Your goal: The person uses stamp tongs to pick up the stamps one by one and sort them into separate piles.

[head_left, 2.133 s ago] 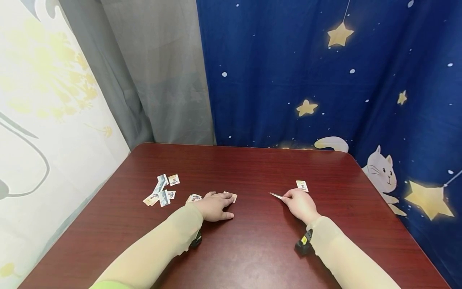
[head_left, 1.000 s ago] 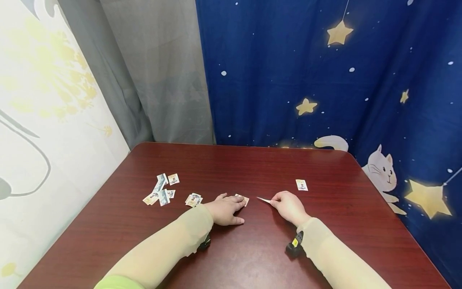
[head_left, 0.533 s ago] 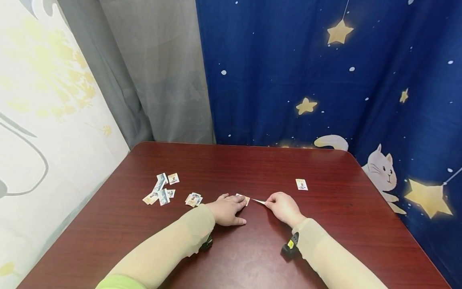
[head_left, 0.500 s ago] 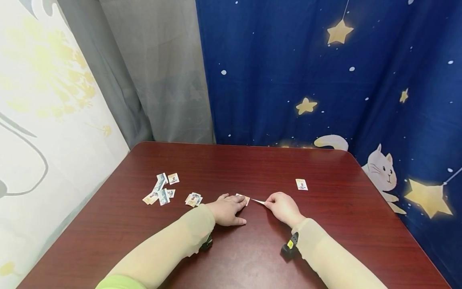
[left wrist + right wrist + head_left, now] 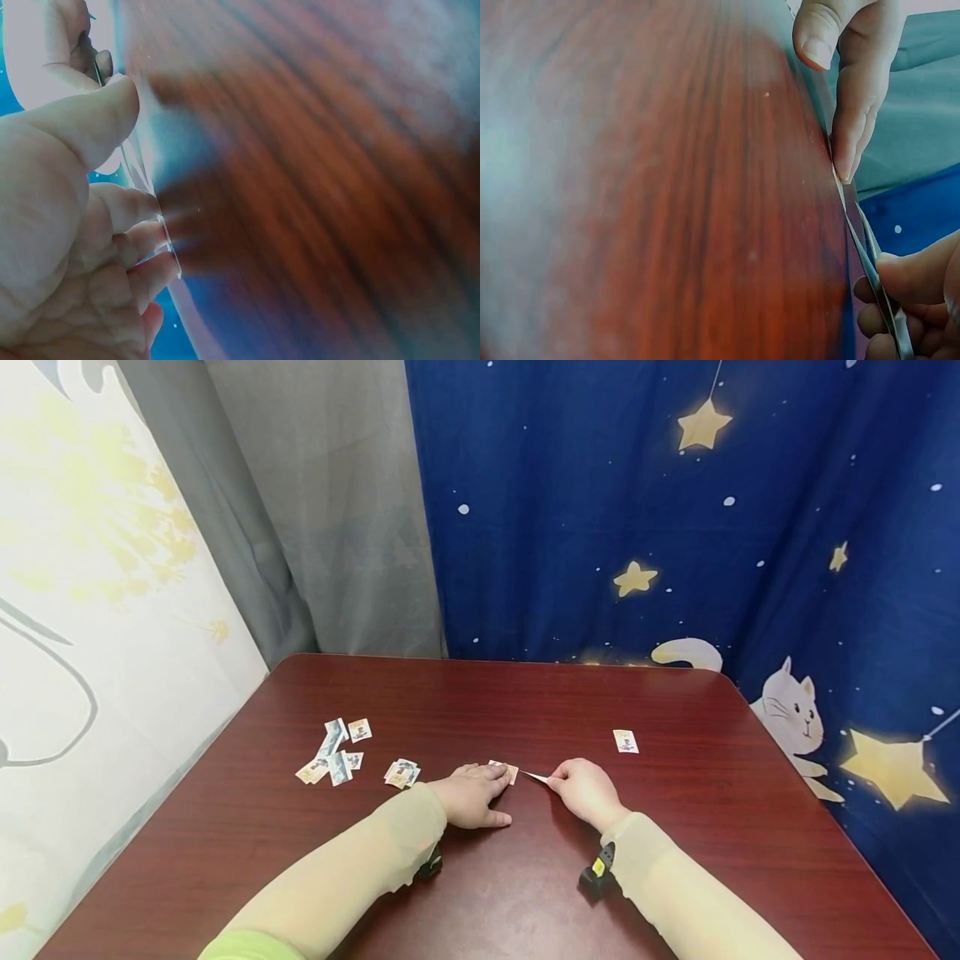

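Observation:
In the head view, my left hand (image 5: 472, 795) lies flat, its straight fingers pressing a small stamp-like printed paper (image 5: 512, 774) onto the table. Part of that paper is hidden under the fingers. My right hand (image 5: 587, 792) pinches slim metal tweezers (image 5: 892, 322) between thumb and fingers. The tips of the tweezers point left, right at the paper's edge. Seen from the left wrist, the paper (image 5: 171, 244) is a thin edge under the fingertips.
Left of my left hand lies a small stack of similar papers (image 5: 402, 773). Farther left, several more papers (image 5: 339, 768) are scattered and overlap. One single paper (image 5: 626, 741) lies at the right, beyond my right hand. The reddish-brown table (image 5: 495, 893) backs onto curtains.
My left hand has slid right with the paper under its fingers, uncovering the small stack. My right hand has brought the tweezers left to the paper's edge. Both are nearly still over the last half second.

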The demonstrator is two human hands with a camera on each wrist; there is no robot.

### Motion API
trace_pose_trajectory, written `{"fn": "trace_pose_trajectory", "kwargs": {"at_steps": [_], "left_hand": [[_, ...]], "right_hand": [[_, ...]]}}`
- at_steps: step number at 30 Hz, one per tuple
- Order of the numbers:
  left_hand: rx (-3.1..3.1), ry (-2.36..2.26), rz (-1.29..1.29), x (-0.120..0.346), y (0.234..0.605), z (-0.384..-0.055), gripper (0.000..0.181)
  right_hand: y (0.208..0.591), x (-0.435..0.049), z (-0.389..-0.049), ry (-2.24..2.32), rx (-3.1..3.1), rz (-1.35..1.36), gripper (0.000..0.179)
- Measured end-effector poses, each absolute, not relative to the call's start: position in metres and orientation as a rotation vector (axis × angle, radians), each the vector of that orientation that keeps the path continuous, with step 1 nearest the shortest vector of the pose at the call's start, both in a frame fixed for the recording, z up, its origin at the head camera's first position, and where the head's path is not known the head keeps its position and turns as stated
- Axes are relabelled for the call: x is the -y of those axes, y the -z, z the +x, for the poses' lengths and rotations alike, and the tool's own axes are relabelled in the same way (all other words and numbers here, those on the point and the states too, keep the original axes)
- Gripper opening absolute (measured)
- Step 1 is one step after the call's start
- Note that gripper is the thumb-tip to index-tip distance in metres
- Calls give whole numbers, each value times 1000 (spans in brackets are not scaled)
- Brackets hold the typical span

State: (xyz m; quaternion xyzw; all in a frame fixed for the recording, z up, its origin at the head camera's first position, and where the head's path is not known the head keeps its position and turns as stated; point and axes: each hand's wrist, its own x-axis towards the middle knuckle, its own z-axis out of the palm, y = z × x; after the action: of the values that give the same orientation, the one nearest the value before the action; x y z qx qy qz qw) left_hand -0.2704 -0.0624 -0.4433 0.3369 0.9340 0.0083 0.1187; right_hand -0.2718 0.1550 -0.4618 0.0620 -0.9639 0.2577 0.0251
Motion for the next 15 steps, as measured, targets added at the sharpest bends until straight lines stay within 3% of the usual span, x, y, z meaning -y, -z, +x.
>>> {"fn": "trace_pose_trajectory", "kwargs": {"at_steps": [15], "left_hand": [[-2731, -25, 990, 62, 446, -273, 77]], "right_hand": [[461, -145, -270, -832, 2974, 219, 13]]}}
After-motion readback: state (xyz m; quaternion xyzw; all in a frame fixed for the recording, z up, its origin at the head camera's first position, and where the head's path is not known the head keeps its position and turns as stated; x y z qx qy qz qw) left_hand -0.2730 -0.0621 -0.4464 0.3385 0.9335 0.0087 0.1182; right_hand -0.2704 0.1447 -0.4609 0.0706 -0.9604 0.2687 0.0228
